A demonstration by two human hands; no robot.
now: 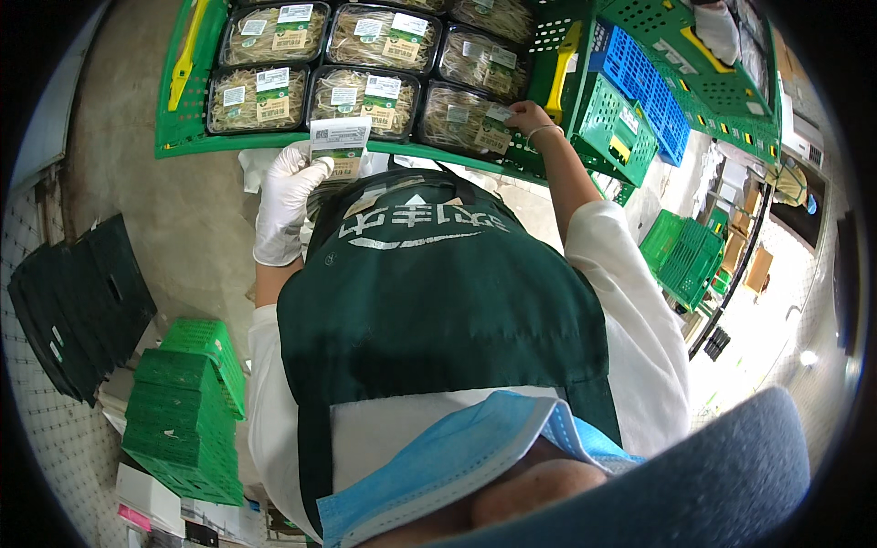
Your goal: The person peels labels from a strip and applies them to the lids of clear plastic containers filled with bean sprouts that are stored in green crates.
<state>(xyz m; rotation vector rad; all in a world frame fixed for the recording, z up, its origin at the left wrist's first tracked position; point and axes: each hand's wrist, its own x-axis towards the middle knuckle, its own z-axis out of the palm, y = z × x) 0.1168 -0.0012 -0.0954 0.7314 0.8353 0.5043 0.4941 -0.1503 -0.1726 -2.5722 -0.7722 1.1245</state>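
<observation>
My left hand (pixel 291 198), in a white glove, grips a stack of printed paper labels (pixel 340 140) just outside the near rim of a green plastic crate (pixel 260 144). My right hand (pixel 531 120) is bare, with a bracelet at the wrist. Its fingertips touch the corner of a green and tan label (pixel 495 130) on the near-right film-wrapped tray of bean sprouts (pixel 442 116). Whether they pinch or press that label, I cannot tell. More black trays of sprouts, such as the near-left tray (pixel 226 113), lie in rows in the crate and bear labels.
Yellow handles (pixel 186 61) mark the crate's ends. To the right are a blue crate (pixel 640 82) and another green crate (pixel 692 55), with another person's gloved hand (pixel 716 33) at it. Stacked green crates (pixel 181 418) and dark folded panels (pixel 82 301) stand at left.
</observation>
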